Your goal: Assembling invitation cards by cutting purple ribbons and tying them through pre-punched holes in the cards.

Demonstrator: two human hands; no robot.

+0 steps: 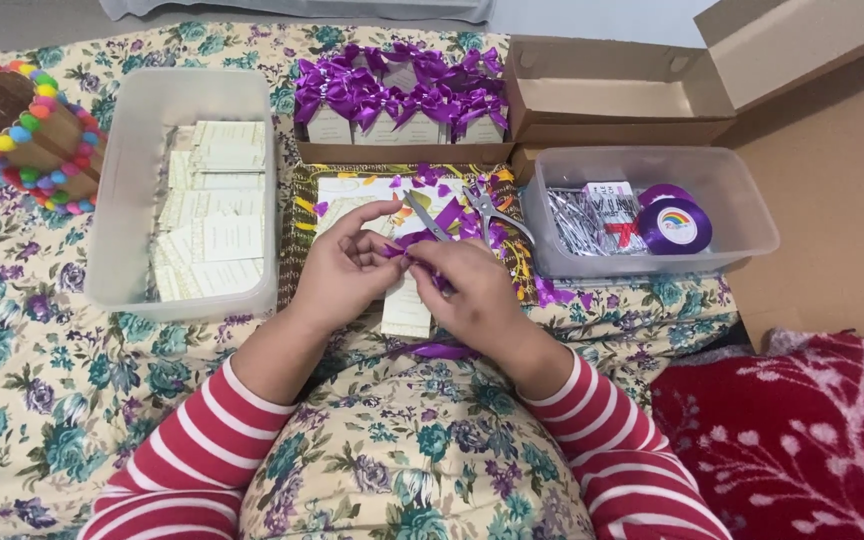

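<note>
My left hand (344, 268) and my right hand (470, 290) meet over a patterned tray (297, 215), both pinching a strip of purple ribbon (414, 240). Under my hands lies a small cream card box (407, 310). Another length of purple ribbon (442, 350) trails toward my lap. Scissors (487, 212) lie on the tray just beyond my right hand, among purple ribbon scraps. Both sleeves are red and white striped.
A clear tub (132, 200) of cream cards stands at left. Finished boxes with purple bows (397, 95) fill a cardboard tray behind. A clear tub (742, 215) at right holds a ribbon spool (674, 226) and silver ties. An open cardboard box (612, 90) sits behind it. A pom-pom basket (22, 130) is far left.
</note>
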